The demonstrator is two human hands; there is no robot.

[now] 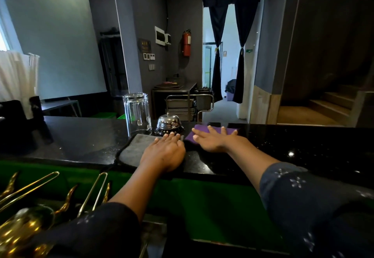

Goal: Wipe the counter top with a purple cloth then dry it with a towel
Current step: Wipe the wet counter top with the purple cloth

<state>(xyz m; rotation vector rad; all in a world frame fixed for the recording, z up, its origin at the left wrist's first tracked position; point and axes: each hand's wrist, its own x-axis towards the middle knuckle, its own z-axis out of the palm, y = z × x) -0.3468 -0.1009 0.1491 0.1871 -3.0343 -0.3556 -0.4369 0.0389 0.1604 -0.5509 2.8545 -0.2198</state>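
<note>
Head view, looking forward and down over a black counter top (303,142): both arms reach out from dark patterned sleeves, forearms bare, palms down. The left hand (165,152) lies flat on a grey towel (133,148), fingers straight and close together, pointing away toward the far edge; it presses on the fabric and grips nothing. The right hand (212,138) lies flat on a purple cloth (204,131), fingers spread wide and straight, the thumb stretched out to the left; it too only presses and holds nothing. The two hands sit near each other at the middle of the counter, the right one a little farther out.

The purple cloth is spread on the counter near its far edge, just right of a chrome service bell (169,123). The grey towel lies just left of the cloth, its near corner at the counter's front edge and its far edge close to the bell.

By count: one purple cloth, one grey towel, one bell, and one clear glass (137,113) standing upside down just behind the towel. At the lower left, below the counter, lie several gold-coloured utensils (30,207); how many I cannot tell.
</note>
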